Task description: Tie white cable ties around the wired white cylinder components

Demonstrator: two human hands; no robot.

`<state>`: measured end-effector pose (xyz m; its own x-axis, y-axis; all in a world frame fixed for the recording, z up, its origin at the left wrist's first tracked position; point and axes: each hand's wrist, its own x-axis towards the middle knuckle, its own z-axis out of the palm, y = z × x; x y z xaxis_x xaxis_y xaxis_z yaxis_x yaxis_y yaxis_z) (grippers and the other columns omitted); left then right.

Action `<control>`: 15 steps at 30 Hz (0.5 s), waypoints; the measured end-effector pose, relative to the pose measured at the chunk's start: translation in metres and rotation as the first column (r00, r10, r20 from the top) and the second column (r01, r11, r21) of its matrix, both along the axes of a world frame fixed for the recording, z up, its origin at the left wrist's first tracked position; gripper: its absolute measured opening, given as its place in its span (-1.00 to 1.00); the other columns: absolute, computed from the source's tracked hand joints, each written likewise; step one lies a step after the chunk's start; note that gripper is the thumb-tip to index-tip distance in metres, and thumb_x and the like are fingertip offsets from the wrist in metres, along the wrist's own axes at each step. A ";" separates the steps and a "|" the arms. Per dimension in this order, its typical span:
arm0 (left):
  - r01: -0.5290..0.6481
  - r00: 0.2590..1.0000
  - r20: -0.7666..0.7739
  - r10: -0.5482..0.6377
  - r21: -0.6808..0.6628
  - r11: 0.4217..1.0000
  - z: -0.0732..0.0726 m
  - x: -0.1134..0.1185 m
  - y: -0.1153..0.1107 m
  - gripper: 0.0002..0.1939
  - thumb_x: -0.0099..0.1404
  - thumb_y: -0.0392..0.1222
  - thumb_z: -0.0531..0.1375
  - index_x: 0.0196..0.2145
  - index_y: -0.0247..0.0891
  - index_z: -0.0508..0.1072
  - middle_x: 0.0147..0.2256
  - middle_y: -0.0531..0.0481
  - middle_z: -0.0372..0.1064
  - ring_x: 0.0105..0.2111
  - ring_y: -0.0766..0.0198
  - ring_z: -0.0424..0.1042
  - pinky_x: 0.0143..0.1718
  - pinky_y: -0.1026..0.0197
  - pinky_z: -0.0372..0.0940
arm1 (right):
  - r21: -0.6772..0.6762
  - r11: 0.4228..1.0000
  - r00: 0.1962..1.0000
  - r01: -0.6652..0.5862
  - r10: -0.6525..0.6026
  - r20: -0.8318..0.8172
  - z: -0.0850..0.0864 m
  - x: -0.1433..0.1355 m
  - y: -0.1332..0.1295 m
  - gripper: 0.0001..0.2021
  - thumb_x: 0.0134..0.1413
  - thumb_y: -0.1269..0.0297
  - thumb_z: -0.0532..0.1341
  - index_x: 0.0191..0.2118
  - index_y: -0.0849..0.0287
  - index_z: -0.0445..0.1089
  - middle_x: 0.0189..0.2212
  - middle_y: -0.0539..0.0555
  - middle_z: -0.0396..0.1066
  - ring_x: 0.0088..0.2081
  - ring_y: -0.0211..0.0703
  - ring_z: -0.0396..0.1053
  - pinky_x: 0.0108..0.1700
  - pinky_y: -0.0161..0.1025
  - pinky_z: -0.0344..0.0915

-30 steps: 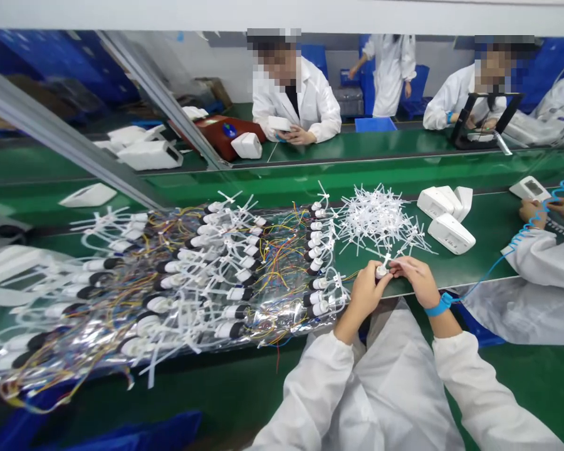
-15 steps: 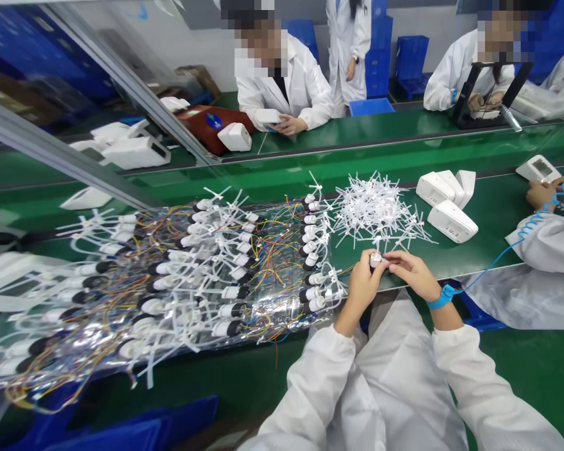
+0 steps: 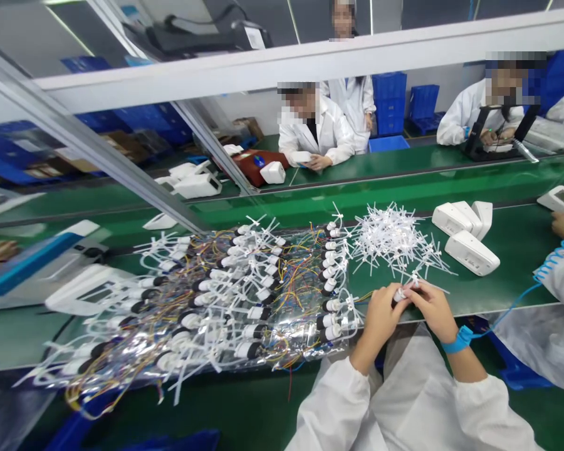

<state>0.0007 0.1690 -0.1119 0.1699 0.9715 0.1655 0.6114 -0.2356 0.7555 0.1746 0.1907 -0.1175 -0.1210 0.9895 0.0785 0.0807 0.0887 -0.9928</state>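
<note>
My left hand is closed round a small white-and-black pump, held low over the table's front edge. Thin coloured wires trail leftward from it. The fingers of my right hand are pinched at the pump's top, on a white branched tube piece that sticks up there. Whether the tube is fully seated on the pump is hidden by my fingers. Just beyond my hands lies a heap of similar white tube pieces. To the left, rows of pumps with tubes and wires rest on clear plastic bags.
Several white device housings stand at the right of the green table. A blue coiled cord runs from my right wrist strap. A metal frame post slants across the left. Co-workers in white coats sit opposite and alongside.
The camera view has tilted up, so everything sits lower and further right. My right fingers have come in from beside the pump to grip the tube piece at its top.
</note>
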 end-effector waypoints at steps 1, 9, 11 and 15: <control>0.005 1.000 -0.024 -0.005 0.006 1.000 -0.001 0.000 0.000 -0.87 0.60 -0.11 0.25 0.04 -0.12 0.52 -0.07 -0.04 0.63 -0.08 0.02 0.55 -0.02 0.05 0.28 | -0.011 1.000 1.000 0.003 -0.003 -0.002 0.000 0.000 0.000 -0.57 0.25 -0.22 0.43 -0.18 0.09 0.68 -0.16 0.15 0.63 -0.09 0.12 0.56 0.08 -0.02 0.47; 0.017 0.985 -0.171 -0.017 0.001 1.000 -0.003 0.001 -0.001 -0.86 0.62 -0.09 0.24 0.04 -0.12 0.51 -0.08 -0.06 0.61 -0.07 -0.02 0.52 -0.02 0.02 0.27 | -0.026 0.999 1.000 -0.019 0.019 0.005 0.001 0.003 0.000 -0.53 0.20 -0.27 0.45 -0.24 0.12 0.69 -0.21 0.15 0.62 -0.11 0.12 0.55 0.04 -0.06 0.47; 0.019 0.987 -0.160 -0.019 -0.001 1.000 -0.003 0.000 -0.001 -0.86 0.61 -0.10 0.26 0.04 -0.13 0.52 -0.07 -0.06 0.62 -0.06 -0.02 0.52 -0.01 0.02 0.27 | -0.017 1.000 1.000 -0.007 0.007 0.014 0.002 0.004 0.000 -0.51 0.18 -0.27 0.46 -0.26 0.12 0.70 -0.21 0.16 0.62 -0.10 0.13 0.55 0.03 -0.06 0.48; 0.014 0.994 -0.113 -0.014 -0.004 1.000 -0.003 -0.001 -0.001 -0.89 0.59 -0.13 0.28 0.01 -0.12 0.52 -0.08 -0.02 0.62 -0.07 0.01 0.53 -0.01 0.04 0.27 | -0.028 0.999 1.000 -0.023 0.023 0.011 0.004 0.004 -0.001 -0.52 0.19 -0.26 0.45 -0.24 0.13 0.70 -0.20 0.17 0.63 -0.08 0.15 0.56 0.05 -0.07 0.48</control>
<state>-0.0001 0.1680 -0.1152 0.2010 0.9694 0.1412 0.6895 -0.2423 0.6825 0.1783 0.1898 -0.1137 -0.1442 0.9883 0.0493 0.0902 0.0627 -0.9939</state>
